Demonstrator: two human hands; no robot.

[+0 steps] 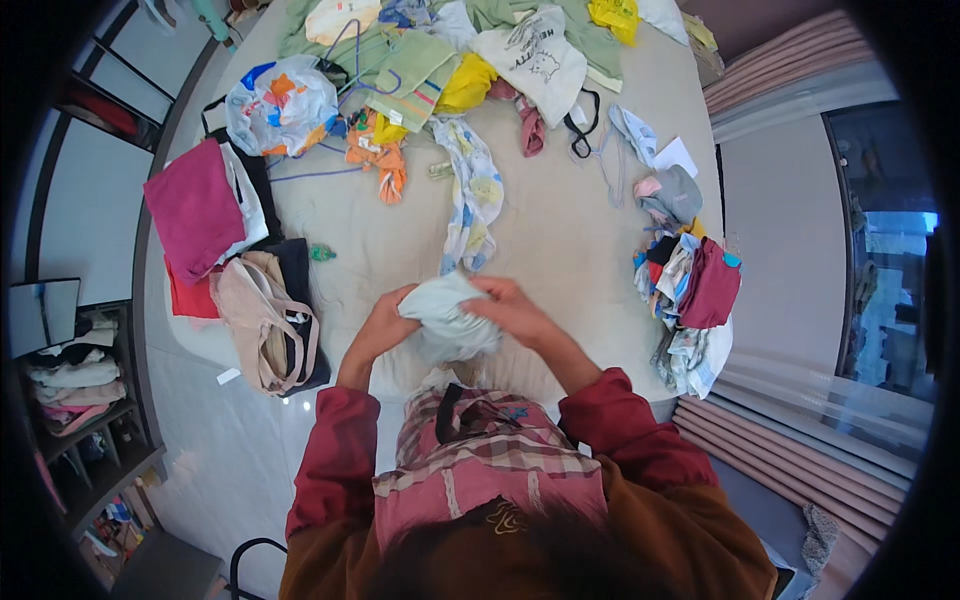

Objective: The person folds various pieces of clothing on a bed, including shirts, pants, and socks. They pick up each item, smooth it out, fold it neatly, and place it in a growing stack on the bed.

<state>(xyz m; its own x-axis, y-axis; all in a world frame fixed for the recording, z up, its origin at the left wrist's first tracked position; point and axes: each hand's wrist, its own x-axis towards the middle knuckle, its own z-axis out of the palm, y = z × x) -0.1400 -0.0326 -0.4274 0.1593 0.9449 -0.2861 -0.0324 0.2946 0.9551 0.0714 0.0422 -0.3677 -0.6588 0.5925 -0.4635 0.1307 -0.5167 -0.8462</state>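
Observation:
Between my hands is a bunched pale mint-white cloth (445,310), held over the near edge of the bed; its lower part is blurred, and I cannot tell which garment it is. My left hand (388,322) grips its left side. My right hand (512,308) pinches its upper right side, the fingers partly hidden in the folds. Just beyond the cloth, a long white patterned fabric (470,190) with yellow and blue prints stretches away from me across the bed.
The beige bed (560,240) bears folded clothes (700,285) at the right. At the left lie a magenta folded cloth (195,205) and a pink tote bag (265,320). Plastic bags (283,105), a purple hanger (365,75) and a white printed bag (535,60) lie at the far side.

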